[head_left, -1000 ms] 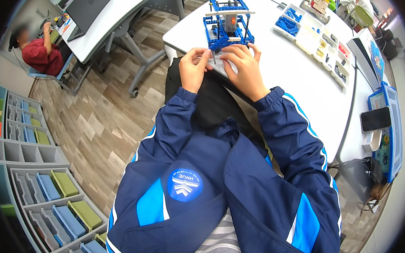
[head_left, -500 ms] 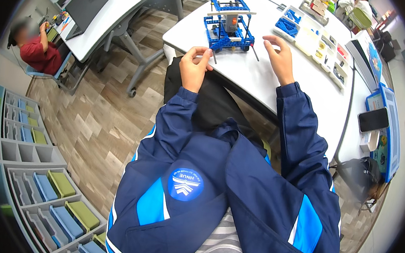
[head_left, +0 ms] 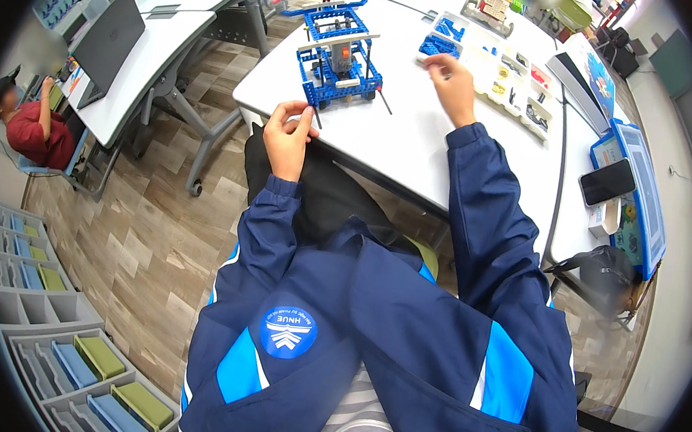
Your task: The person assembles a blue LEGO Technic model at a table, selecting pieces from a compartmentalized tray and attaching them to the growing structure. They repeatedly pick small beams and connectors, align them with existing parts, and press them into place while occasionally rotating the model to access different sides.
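A blue building-brick model (head_left: 337, 73) with a grey motor block (head_left: 341, 56) stands upright at the table's left corner. Thin dark axles stick out of its near side. At the front left one, my left hand (head_left: 288, 142) is closed with thumb and fingertips together; what it holds, if anything, is hidden. My right hand (head_left: 453, 90) hovers over the table right of the model, fingers apart and slightly bent, nothing seen in them. It is nearest to a white sorting tray (head_left: 480, 79), whose left compartment holds blue bricks (head_left: 443, 41).
A second built model (head_left: 492, 7) stands behind the tray. On the right lie a black phone (head_left: 608, 182) and a blue-rimmed case (head_left: 638, 198). To the left are a laptop (head_left: 107, 47) on another table and a seated person in red (head_left: 40, 131). Drawer shelves (head_left: 54, 307) line the lower left.
The view has shifted, so the table and model appear further left. My right hand has moved toward the blue bricks in the tray. My left hand remains by the model's front left axle.
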Available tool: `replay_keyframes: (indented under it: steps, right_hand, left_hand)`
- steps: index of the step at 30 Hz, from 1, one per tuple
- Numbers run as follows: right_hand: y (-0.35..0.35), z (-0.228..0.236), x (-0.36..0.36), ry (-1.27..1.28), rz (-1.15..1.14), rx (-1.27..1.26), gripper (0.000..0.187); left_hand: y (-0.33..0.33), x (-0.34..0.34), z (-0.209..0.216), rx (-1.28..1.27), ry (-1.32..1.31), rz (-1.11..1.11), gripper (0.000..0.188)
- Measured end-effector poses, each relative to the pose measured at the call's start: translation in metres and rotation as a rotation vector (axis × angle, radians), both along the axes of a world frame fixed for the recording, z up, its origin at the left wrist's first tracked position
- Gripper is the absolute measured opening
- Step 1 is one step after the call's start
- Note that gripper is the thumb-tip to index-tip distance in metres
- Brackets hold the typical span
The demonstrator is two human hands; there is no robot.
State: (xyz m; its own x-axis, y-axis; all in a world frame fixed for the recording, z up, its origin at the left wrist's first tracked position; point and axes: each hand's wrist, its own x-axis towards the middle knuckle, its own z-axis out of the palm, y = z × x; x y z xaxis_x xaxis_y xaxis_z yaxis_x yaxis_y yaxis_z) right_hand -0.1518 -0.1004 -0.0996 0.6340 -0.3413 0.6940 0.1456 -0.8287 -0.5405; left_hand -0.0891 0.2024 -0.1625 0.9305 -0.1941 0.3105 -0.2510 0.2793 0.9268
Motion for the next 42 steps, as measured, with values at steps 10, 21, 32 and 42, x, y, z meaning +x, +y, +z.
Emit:
replay_keyframes:
  steps: [10,21,32,42]
  right_hand:
    - [-0.102,0.024,0.042,0.473,-0.441,-0.411,0.026]
    - [-0.086,0.022,0.045,0.562,-0.412,-0.455,0.023]
    - [-0.079,0.012,0.028,0.325,-0.47,-0.421,0.012]
    - [0.009,0.02,-0.051,0.303,0.419,0.496,0.021]
  left_hand:
    - [0.0,-0.003,0.005,-0.047,0.141,-0.01,0.015]
    - [0.002,-0.007,0.016,-0.086,0.187,-0.013,0.024]
    - [-0.008,-0.006,0.003,-0.192,0.086,0.048,0.017]
    - [-0.015,-0.001,-0.014,-0.238,0.061,0.066,0.016]
